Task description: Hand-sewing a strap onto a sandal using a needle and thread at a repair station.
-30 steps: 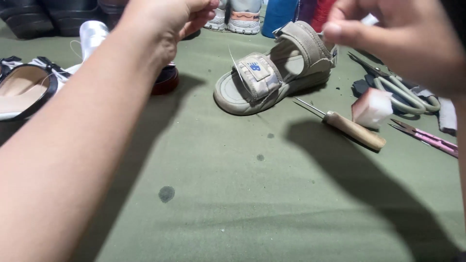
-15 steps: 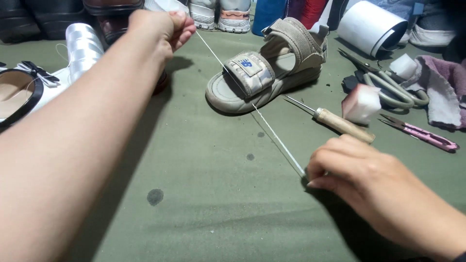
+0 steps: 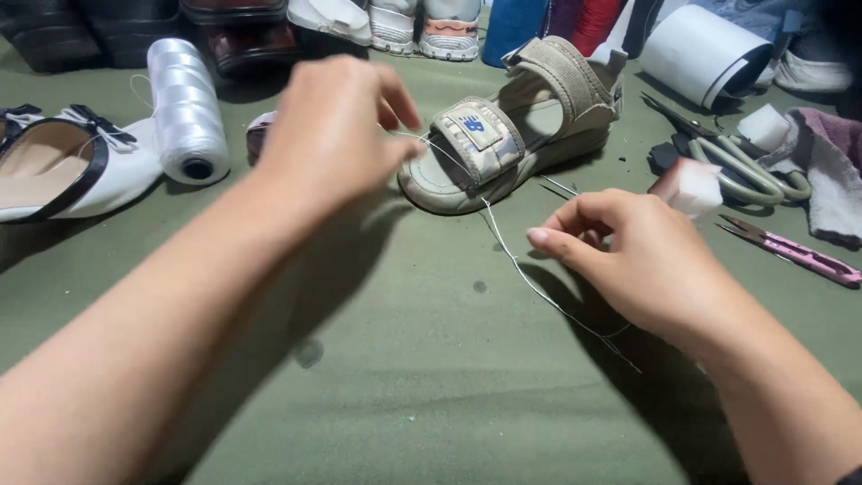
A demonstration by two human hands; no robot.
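The left hand (image 3: 337, 135) is up over the cloth (image 3: 404, 395). The thread spool (image 3: 184, 108) lies to the left of it, and a flat shoe (image 3: 63, 171) lies further left, touching the spool. The sandal (image 3: 512, 126) sits just to the right of the left hand and behind the right hand (image 3: 642, 260). A thread (image 3: 521, 269) runs from the left hand, in front of the sandal, to the right hand. Scissors (image 3: 745, 171) and a small cutter (image 3: 795, 251) lie to the right of the right hand. More shoes (image 3: 395, 22) stand in a row behind both hands.
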